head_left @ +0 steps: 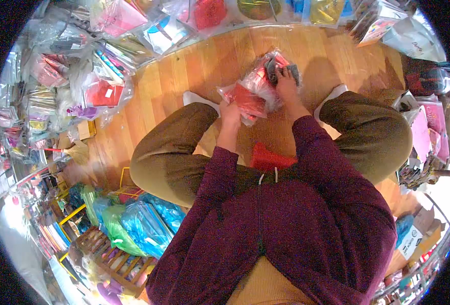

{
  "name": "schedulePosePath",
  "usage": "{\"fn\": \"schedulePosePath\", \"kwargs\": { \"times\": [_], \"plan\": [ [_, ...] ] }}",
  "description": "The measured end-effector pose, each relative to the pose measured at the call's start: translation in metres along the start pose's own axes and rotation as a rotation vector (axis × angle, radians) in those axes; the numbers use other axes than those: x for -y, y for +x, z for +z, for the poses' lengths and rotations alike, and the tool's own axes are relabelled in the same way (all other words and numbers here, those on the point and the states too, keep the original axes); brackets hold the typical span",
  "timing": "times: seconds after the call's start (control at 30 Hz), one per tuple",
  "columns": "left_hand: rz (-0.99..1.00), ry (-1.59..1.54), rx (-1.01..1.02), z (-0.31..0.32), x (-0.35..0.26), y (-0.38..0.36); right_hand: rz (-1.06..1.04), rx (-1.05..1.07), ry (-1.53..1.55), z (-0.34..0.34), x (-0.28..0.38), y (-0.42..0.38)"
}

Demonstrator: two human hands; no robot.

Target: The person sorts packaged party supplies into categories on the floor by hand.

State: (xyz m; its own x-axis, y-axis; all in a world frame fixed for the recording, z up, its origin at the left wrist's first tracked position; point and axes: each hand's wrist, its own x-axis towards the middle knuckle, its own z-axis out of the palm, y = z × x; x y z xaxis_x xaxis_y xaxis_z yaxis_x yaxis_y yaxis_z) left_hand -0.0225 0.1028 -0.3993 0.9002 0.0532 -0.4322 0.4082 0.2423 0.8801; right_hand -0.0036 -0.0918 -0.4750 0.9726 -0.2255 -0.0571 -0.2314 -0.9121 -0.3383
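My left hand (230,113) is closed on the near left edge of a red packet (247,101) in clear plastic. My right hand (286,83) is closed over a dark grey item (272,71) at the right side of a clear plastic bag (260,76) with red contents. Packet and bag touch each other above the wooden floor, between my feet. What lies under my right palm is hidden. A red piece (269,157) lies on the floor between my legs, partly covered by my clothing.
Plastic-wrapped goods (104,93) are piled at the left, and more bags (209,14) line the far edge. Blue and green bags (146,223) sit by a wooden rack (114,263) at the lower left. Pink packets (435,127) stand at the right, above a cardboard box (428,239).
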Motion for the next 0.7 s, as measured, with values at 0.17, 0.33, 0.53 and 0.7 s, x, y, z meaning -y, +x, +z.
{"fn": "schedulePosePath", "kwargs": {
  "times": [0.17,0.33,0.53,0.7],
  "plan": [
    [-0.002,0.020,-0.056,0.005,-0.011,-0.009,0.018,-0.066,0.095,0.014,-0.031,0.016],
    [0.026,0.141,-0.036,-0.004,-0.002,-0.002,0.181,0.101,0.164,0.027,-0.061,0.044],
    [-0.033,0.084,-0.062,0.010,-0.026,-0.015,0.305,-0.255,0.278,-0.050,-0.059,0.050],
    [-0.005,0.220,-0.069,0.011,-0.028,-0.015,-0.099,-0.149,0.115,-0.060,0.027,0.038]
  ]
}}
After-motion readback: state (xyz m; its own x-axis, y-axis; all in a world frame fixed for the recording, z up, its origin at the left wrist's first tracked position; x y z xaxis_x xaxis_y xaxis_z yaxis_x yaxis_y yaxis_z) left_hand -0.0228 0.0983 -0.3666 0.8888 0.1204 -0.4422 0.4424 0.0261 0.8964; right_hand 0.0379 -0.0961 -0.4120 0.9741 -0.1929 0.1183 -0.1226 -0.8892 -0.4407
